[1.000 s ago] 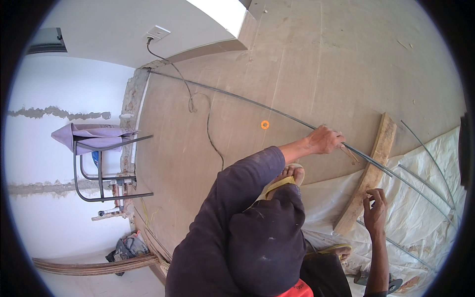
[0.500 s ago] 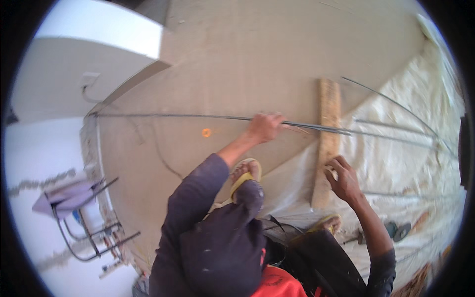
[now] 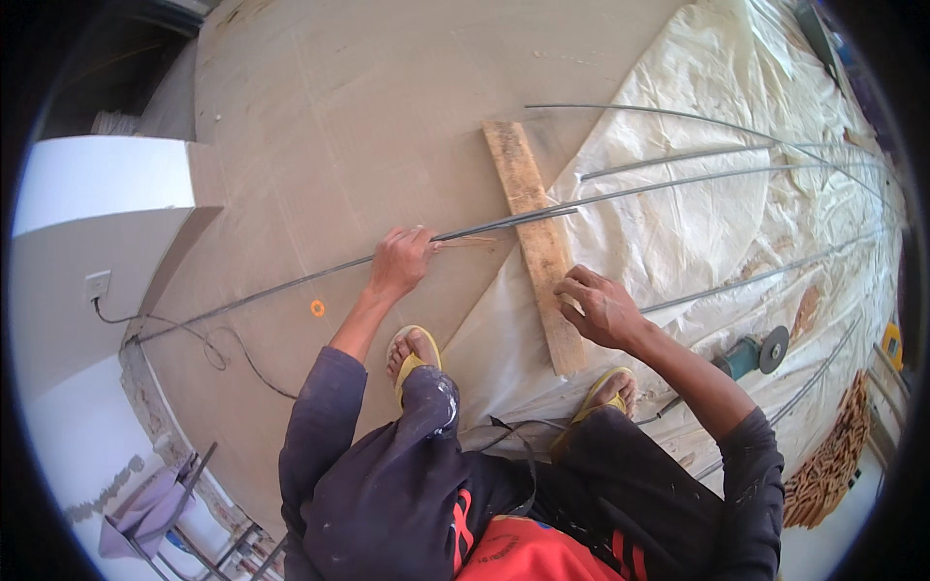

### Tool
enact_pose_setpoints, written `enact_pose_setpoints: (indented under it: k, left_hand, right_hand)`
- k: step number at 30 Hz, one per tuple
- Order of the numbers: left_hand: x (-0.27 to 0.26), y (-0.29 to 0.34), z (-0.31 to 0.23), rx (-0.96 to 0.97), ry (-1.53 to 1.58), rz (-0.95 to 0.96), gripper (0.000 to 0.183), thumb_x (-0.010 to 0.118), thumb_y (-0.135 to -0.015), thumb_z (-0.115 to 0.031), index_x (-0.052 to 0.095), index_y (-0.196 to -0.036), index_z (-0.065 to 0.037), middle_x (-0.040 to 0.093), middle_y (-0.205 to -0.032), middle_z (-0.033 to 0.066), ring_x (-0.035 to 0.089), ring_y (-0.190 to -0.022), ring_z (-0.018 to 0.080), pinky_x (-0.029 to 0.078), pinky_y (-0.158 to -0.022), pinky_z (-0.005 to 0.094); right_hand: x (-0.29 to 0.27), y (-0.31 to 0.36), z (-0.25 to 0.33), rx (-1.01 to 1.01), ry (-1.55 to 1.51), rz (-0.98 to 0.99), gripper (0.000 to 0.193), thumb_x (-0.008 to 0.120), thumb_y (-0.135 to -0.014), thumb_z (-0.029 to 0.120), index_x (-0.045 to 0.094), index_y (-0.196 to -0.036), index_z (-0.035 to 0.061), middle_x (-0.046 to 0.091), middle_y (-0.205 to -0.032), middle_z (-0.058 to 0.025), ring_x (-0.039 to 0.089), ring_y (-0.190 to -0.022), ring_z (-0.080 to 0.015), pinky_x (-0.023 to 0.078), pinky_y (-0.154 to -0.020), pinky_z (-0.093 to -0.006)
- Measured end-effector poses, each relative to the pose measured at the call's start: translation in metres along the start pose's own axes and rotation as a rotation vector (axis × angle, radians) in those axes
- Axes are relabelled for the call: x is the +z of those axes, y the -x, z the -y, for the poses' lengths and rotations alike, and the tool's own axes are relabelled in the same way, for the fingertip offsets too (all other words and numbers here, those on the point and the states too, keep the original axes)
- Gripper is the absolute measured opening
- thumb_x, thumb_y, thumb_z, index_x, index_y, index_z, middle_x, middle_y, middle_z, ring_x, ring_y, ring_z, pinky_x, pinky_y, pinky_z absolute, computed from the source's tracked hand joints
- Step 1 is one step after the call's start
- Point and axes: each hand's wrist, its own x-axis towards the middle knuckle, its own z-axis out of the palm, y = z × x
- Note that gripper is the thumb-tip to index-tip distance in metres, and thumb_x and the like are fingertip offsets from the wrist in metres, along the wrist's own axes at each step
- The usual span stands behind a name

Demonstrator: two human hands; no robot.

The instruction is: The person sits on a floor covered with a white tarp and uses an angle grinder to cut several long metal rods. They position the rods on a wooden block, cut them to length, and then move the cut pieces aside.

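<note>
My left hand [image 3: 403, 261] is closed around a pair of thin steel rods [image 3: 480, 229], which overlap and run slantwise across the floor. Some thin brownish wires [image 3: 473, 242] stick out from the same hand toward the right. The rods rest across a wooden plank [image 3: 531, 194] lying on the floor. Over the plank's near part hovers my right hand [image 3: 603, 308], its fingers loosely curled, the thumb apart from them, and nothing visible in it. Another steel rod [image 3: 717, 285] lies just beyond this hand on the white plastic sheet [image 3: 668, 228].
An angle grinder [image 3: 744, 356] with its cable lies on the sheet to the right. Farther right is a heap of reddish-brown pieces [image 3: 828, 455]. At left are a wall socket [image 3: 98, 285] with a cord and a metal-framed chair [image 3: 184, 513]. My sandalled feet flank the plank's near end.
The view has swung to the right, so the grinder and the heap show more fully. My left hand keeps its hold on the rods; my right hand remains by the plank.
</note>
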Motion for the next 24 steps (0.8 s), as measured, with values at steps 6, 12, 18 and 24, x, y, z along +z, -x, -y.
enact_pose_setpoints:
  k: [6, 12, 18, 24]
  left_hand:
    - [0.002, 0.001, 0.001, -0.027, -0.015, 0.020, 0.018, 0.064, -0.087, -0.023, 0.061, -0.088, -0.005, 0.066, -0.083, 0.0120, 0.063, -0.073, 0.0318, 0.049, -0.067, 0.0428]
    - [0.020, 0.008, 0.018, -0.123, -0.045, 0.155, 0.014, 0.060, -0.085, -0.023, 0.066, -0.092, -0.011, 0.066, -0.089, 0.0100, 0.064, -0.078, 0.0331, 0.052, -0.067, 0.0444]
    - [0.006, 0.012, 0.014, -0.012, 0.009, -0.022, 0.018, 0.064, -0.084, -0.028, 0.061, -0.083, -0.010, 0.065, -0.076, 0.0067, 0.065, -0.074, 0.0256, 0.047, -0.072, 0.0389]
    - [0.006, 0.012, 0.013, 0.001, 0.031, -0.011, 0.018, 0.062, -0.086, -0.028, 0.061, -0.083, -0.010, 0.065, -0.075, 0.0061, 0.066, -0.074, 0.0255, 0.046, -0.073, 0.0386]
  right_hand:
    - [-0.004, -0.004, -0.005, 0.019, 0.005, -0.009, 0.023, 0.061, -0.085, 0.017, 0.062, -0.106, 0.0064, 0.059, -0.107, -0.0141, 0.062, -0.095, -0.0339, 0.051, -0.079, -0.0452]
    - [0.001, -0.031, -0.015, -0.096, 0.121, -0.200, 0.029, 0.070, -0.081, 0.006, 0.064, -0.110, 0.0037, 0.055, -0.112, -0.0153, 0.058, -0.099, -0.0327, 0.052, -0.085, -0.0399]
    - [-0.014, -0.078, 0.013, -0.247, 0.358, -0.263, 0.037, 0.067, -0.080, 0.002, 0.060, -0.116, 0.0011, 0.052, -0.119, -0.0175, 0.055, -0.108, -0.0355, 0.046, -0.091, -0.0434]
    - [-0.011, -0.090, 0.033, -0.245, 0.340, -0.166, 0.047, 0.069, -0.077, 0.003, 0.055, -0.122, 0.0020, 0.050, -0.121, -0.0180, 0.051, -0.114, -0.0377, 0.042, -0.098, -0.0457]
